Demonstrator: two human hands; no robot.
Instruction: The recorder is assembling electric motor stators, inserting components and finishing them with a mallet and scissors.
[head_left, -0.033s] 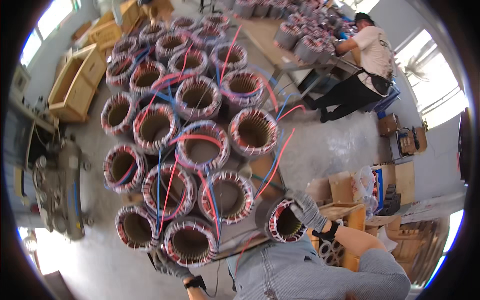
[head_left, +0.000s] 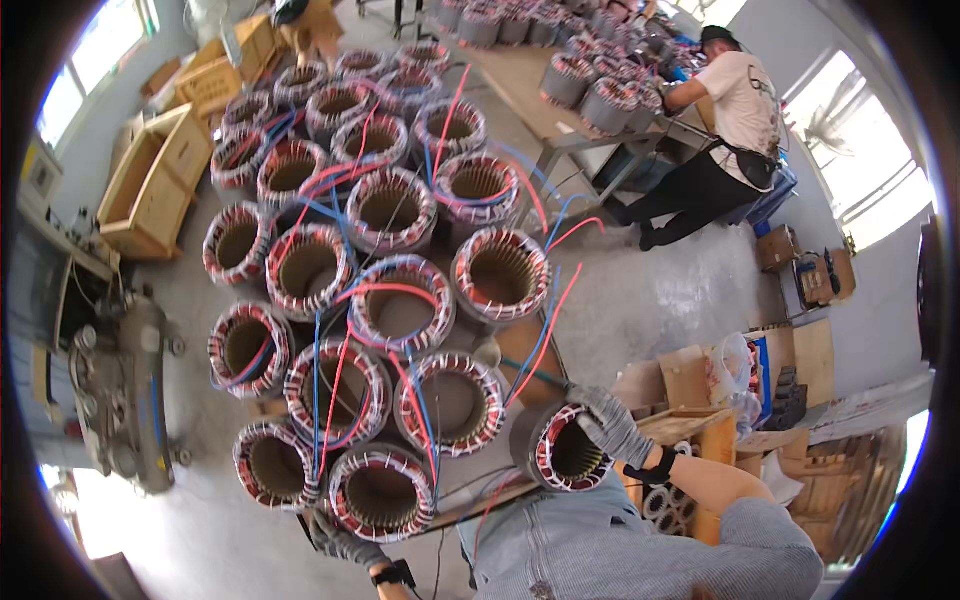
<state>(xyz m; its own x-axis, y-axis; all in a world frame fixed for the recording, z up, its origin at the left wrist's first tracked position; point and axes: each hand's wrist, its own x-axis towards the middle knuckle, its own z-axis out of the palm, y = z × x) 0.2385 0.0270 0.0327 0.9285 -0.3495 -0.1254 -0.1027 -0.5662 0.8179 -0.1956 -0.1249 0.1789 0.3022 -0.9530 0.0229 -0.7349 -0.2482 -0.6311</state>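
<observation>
The right hand (head_left: 615, 430), gloved, is bent over the rim of the nearest cylinder (head_left: 546, 449), with the fingers closed on the rim at its open end; the thumb is hidden. This cylinder is gray, wound with red and white at the rim, and is located at the near right corner of the counter (head_left: 537, 342), just beside the main group. Whether it stands upright or tilts cannot be determined. The left hand (head_left: 347, 545), also gloved, is positioned at the near edge, toward the left corner, below the front cylinders; its fingertips are obscured, so its grip cannot be told. The other cylinders (head_left: 391, 242) stand close together, open ends up, from the near edge to the far edge. Red and blue wires (head_left: 401, 287) trail across their rims. A tool with a green handle (head_left: 535, 370) lies between the group and the right edge. Beyond, a co-worker (head_left: 745, 108) reaches toward similar cylinders on a second counter (head_left: 508, 78).
</observation>
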